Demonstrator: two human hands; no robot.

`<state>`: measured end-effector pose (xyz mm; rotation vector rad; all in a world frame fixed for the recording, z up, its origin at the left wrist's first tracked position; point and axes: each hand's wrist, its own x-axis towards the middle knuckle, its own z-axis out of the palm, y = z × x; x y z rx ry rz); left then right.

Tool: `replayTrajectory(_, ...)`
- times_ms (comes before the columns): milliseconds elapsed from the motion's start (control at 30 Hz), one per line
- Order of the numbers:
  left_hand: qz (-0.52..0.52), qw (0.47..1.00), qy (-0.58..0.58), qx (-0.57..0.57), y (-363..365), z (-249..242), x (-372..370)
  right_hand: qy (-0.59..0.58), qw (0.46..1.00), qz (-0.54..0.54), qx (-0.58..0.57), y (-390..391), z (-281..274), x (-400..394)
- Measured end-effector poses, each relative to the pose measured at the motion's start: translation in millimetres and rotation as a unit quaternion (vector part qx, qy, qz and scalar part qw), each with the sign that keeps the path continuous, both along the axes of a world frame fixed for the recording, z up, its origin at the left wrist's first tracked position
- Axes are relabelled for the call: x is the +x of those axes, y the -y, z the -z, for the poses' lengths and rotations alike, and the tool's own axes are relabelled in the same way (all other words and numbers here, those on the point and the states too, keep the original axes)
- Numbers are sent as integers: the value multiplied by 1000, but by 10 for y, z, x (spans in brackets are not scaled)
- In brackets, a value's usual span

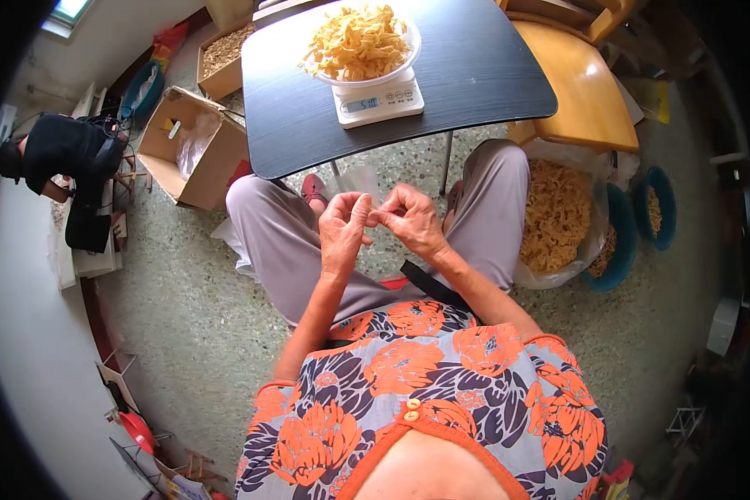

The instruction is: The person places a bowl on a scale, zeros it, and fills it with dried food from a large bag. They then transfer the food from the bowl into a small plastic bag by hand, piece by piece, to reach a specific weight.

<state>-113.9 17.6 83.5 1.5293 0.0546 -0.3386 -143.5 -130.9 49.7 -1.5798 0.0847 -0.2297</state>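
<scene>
My left hand (342, 232) and my right hand (412, 220) meet above my lap, thumbs and fingertips pinched together. Between them is a thin, clear plastic bag (360, 179), faint against the speckled floor. Beyond my hands, a white digital scale (381, 102) rests near the front edge of the black table (467, 79). A clear round bowl (414, 52) sits on the scale, heaped with yellowish dried strips (358, 42).
Left of the table stand an open cardboard box (162, 154) and a box of brown pieces (225, 52). A wooden chair (579, 83), a large bag of dried pieces (556, 217) and teal basins (660, 208) are at the right. Another person (71, 154) sits far left.
</scene>
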Motion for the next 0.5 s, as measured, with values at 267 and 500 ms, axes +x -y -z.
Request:
replayTrajectory(267,5,1000,9,6,-41,410,-12,-93,991,-90,-36,69,74,-67)
replayTrajectory(500,-21,999,41,24,-17,358,-15,-232,945,117,200,248,470,-51)
